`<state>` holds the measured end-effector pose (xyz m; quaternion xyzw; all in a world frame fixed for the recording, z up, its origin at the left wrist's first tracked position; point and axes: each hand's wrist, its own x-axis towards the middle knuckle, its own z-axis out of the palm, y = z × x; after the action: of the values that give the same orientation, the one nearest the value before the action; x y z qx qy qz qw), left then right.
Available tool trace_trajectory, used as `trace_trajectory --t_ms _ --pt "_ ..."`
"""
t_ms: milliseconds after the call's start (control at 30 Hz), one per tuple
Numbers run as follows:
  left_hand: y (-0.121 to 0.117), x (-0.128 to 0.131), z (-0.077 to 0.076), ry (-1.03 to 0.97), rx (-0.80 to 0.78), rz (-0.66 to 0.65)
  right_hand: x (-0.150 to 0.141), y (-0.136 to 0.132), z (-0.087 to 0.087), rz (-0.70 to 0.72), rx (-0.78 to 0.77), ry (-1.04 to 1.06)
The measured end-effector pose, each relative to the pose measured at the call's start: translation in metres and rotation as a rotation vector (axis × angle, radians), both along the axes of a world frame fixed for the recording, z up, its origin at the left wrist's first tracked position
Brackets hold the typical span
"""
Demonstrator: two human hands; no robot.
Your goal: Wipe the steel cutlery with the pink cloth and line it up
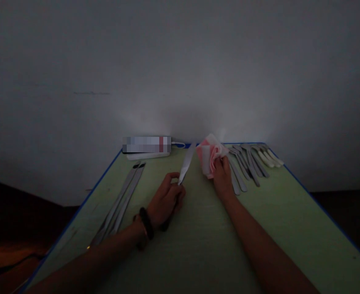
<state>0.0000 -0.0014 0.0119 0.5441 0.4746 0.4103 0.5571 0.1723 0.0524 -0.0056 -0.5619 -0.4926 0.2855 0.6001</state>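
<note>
My left hand [168, 198] is closed round the dark handle of a knife [187, 162], whose pale blade points up and away over the table. To its right, my right hand [223, 175] grips a crumpled pink and white cloth [209, 155], which stands a little apart from the blade. Two long metal utensils [125, 198] lie side by side on the left of the table, their lower ends partly behind my left forearm. Several metal utensils [249, 165], apparently cutlery, lie in a row beyond my right hand. The cloth and hand partly cover the nearest ones.
The pale green table [204, 245] has a blue edge and meets a grey wall [180, 73]. A blurred-out device [146, 144] with a white cable [179, 143] stands at the back left, above a white strip [148, 156]. White-handled utensils [268, 158] lie at the back right.
</note>
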Motion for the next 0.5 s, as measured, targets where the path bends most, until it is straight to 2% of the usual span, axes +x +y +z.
trace_trajectory --t_ms 100,233,400,500 --pt "0.005 0.009 0.000 -0.028 0.029 -0.008 0.002 0.001 -0.001 -0.018 0.006 0.036" --pt "0.005 0.011 -0.002 -0.022 -0.001 -0.074 -0.004 0.000 -0.003 -0.079 -0.027 -0.019" --pt "0.005 0.010 -0.004 -0.006 -0.020 -0.046 -0.010 -0.002 -0.003 -0.093 0.212 -0.125" --pt "0.007 0.011 -0.003 -0.042 -0.084 0.003 -0.007 0.000 -0.005 -0.067 0.239 -0.168"
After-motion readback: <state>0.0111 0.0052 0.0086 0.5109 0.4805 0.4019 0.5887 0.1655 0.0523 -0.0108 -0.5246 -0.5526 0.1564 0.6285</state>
